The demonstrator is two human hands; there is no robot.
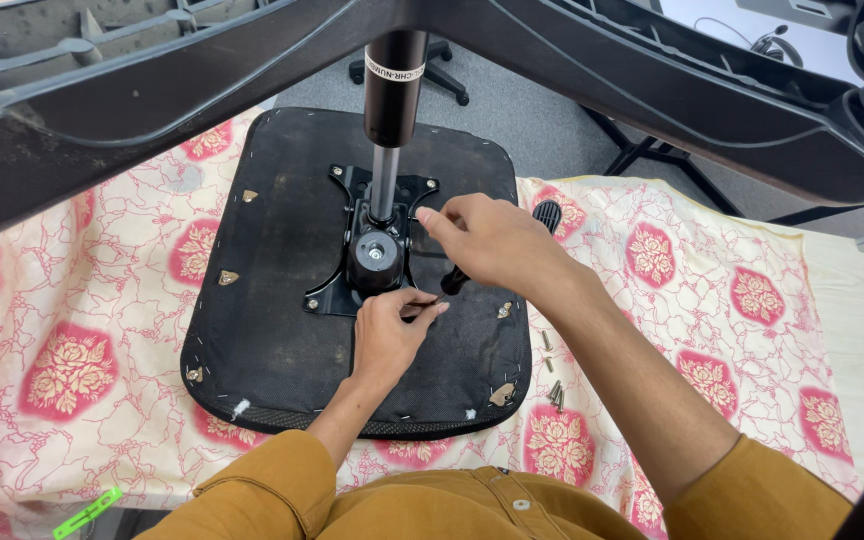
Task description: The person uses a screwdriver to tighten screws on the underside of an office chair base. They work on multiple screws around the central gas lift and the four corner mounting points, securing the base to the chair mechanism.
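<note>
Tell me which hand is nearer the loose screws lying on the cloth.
Right. The right hand is over the seat's right side, its forearm passing by the screws; the left hand is further left, at the mounting plate.

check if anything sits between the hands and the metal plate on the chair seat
Nothing visible does. The left hand already rests its fingers at the near edge of the black metal plate, and the right hand reaches its right side beside the gas cylinder. The black lever lies under the right hand.
</note>
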